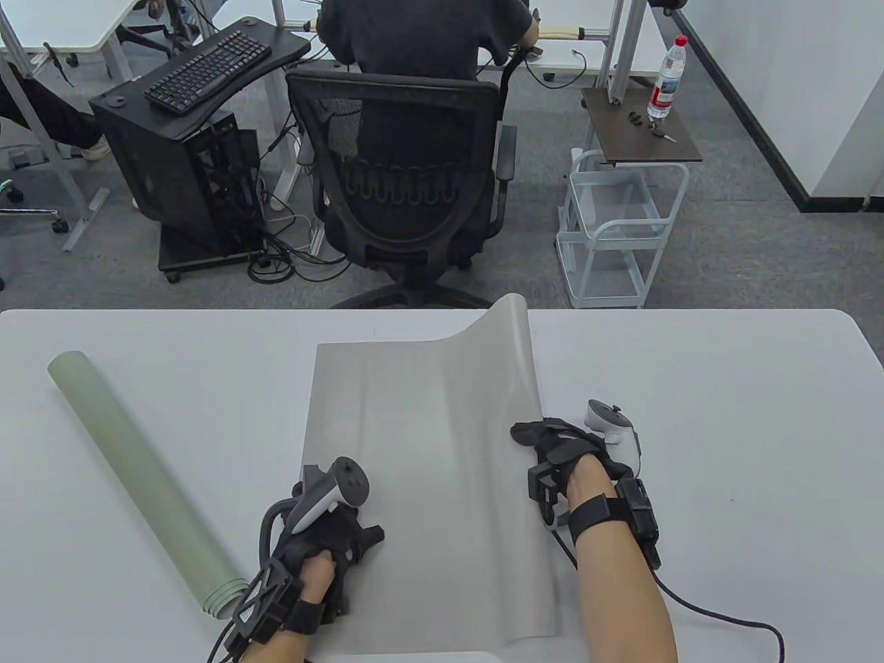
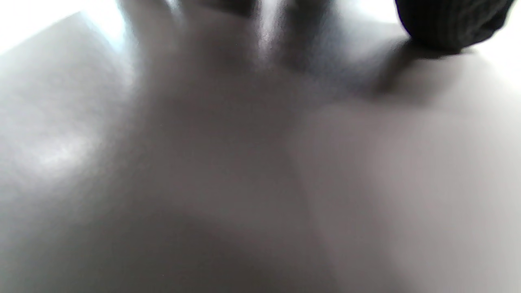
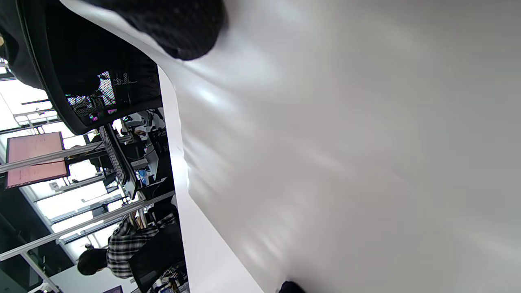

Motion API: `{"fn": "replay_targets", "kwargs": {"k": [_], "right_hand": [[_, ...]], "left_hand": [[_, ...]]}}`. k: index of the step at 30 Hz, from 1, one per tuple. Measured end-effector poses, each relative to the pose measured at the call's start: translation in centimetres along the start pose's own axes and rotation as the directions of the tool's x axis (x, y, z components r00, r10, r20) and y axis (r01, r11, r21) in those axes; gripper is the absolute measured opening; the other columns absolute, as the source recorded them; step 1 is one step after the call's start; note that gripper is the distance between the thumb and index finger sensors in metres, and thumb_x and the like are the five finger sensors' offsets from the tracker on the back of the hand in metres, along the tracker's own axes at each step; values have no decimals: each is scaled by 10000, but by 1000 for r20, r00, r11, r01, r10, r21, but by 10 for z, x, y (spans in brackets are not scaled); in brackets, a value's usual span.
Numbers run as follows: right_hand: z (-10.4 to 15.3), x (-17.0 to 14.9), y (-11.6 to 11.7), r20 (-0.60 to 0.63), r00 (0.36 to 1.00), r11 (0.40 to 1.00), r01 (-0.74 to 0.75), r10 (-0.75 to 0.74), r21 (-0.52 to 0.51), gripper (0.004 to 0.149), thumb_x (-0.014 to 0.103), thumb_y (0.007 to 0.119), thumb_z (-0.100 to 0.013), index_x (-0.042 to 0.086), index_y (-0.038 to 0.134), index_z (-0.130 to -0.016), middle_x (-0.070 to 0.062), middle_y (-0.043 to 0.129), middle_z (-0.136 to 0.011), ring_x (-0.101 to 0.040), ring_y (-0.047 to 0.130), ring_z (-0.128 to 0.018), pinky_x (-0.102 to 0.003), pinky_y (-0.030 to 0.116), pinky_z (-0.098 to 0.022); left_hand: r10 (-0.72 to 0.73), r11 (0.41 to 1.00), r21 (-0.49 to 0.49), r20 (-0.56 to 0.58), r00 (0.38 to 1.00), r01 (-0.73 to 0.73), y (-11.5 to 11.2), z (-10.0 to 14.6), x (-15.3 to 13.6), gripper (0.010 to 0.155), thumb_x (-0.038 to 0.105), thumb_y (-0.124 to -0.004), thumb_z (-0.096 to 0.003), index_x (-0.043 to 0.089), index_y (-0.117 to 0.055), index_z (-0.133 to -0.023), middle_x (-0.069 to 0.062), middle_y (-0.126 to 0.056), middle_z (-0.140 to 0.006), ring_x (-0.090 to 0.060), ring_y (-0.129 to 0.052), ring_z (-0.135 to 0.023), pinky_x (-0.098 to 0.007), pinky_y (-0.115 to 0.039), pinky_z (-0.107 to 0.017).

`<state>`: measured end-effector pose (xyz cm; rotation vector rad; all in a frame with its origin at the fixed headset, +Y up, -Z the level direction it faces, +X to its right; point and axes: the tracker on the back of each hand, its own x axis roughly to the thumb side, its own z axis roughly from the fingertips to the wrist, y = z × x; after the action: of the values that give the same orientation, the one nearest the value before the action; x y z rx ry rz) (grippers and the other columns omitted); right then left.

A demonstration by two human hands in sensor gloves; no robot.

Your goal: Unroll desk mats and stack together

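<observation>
A grey desk mat [image 1: 421,476] lies unrolled in the middle of the white table [image 1: 725,428]; its far right corner [image 1: 507,324] curls up off the table. A pale green mat [image 1: 141,480] lies still rolled at the left, slanting from far left to near centre. My left hand [image 1: 331,532] rests on the grey mat near its left edge. My right hand [image 1: 552,442] rests on the mat's right edge, fingers pointing left. The grey mat fills the left wrist view [image 2: 244,171] and most of the right wrist view [image 3: 346,154].
A black office chair [image 1: 407,186] with a seated person stands just beyond the table's far edge. A white wire cart [image 1: 615,228] and a small side table with a water bottle [image 1: 668,76] are at the back right. A cable [image 1: 718,618] trails from my right wrist.
</observation>
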<state>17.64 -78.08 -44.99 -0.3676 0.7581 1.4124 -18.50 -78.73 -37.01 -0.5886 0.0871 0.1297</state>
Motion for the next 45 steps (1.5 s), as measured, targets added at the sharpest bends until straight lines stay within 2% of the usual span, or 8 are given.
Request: {"fn": "replay_targets", "kwargs": {"k": [7,12,17,23,32,40,42,45], "right_hand": [[4,-4,-19,-17,1000,1000,-7,6,-25,575,267,695,-568,115,271,-925,-186,623,-991,-425,886,-862,-598,749,-638],[6,-1,-22,11,1000,1000,-1,1,4,777,259,698,-577,134,76,-1025,-174,589,-1014,-406,865,-864,-585,735,-647],[8,-1,-26,27,998,997,64,-65,35,767,288,767,-576,253,179,-1067,-141,619,-1010,-369,875,-852,-561,748,-645],[6,-2,-24,43,997,997,69,-71,46,593,301,843,-529,173,467,-969,-163,682,-964,-352,946,-797,-509,832,-599],[1,-3,-26,41,996,993,74,-78,96,588,244,740,-556,106,308,-930,-155,713,-951,-414,933,-810,-603,771,-611],[4,-1,-31,77,990,973,97,-115,208,810,271,780,-572,211,128,-1047,-156,637,-996,-399,884,-831,-588,745,-634],[2,-4,-32,81,985,974,134,-151,181,750,298,849,-550,236,303,-1060,-133,693,-976,-369,937,-795,-528,816,-612],[0,-5,-33,91,986,980,127,-142,151,560,331,930,-495,238,596,-934,-171,747,-939,-346,1038,-718,-445,927,-532]], "left_hand": [[1,1000,-13,-16,1000,-2,1,0,1,856,627,-718,-365,316,-274,-1027,-187,-142,-1115,-500,-219,-1010,-636,-346,-719],[-1,1000,-13,-20,1000,1,1,0,1,855,627,-711,-364,320,-263,-1025,-183,-137,-1114,-495,-215,-1010,-632,-343,-719],[0,1000,-17,-21,1000,0,1,0,1,855,625,-710,-364,319,-261,-1025,-181,-132,-1113,-495,-211,-1009,-634,-339,-719],[0,1000,-18,-19,1000,0,1,0,1,854,625,-705,-365,319,-256,-1024,-183,-128,-1112,-496,-205,-1009,-635,-335,-718],[2,1000,-28,-23,1000,-3,1,0,1,857,622,-700,-366,321,-239,-1023,-180,-112,-1110,-495,-191,-1007,-637,-325,-717],[3,999,-34,-25,1000,-3,0,0,1,856,619,-695,-368,321,-229,-1022,-180,-102,-1108,-494,-181,-1007,-638,-319,-718],[3,999,-35,-25,1000,-4,1,0,2,857,618,-695,-368,320,-229,-1022,-180,-102,-1108,-494,-180,-1008,-638,-318,-718],[2,999,-37,-26,1000,-2,1,0,2,857,618,-694,-368,319,-227,-1022,-180,-100,-1107,-495,-180,-1007,-638,-318,-718]]}}
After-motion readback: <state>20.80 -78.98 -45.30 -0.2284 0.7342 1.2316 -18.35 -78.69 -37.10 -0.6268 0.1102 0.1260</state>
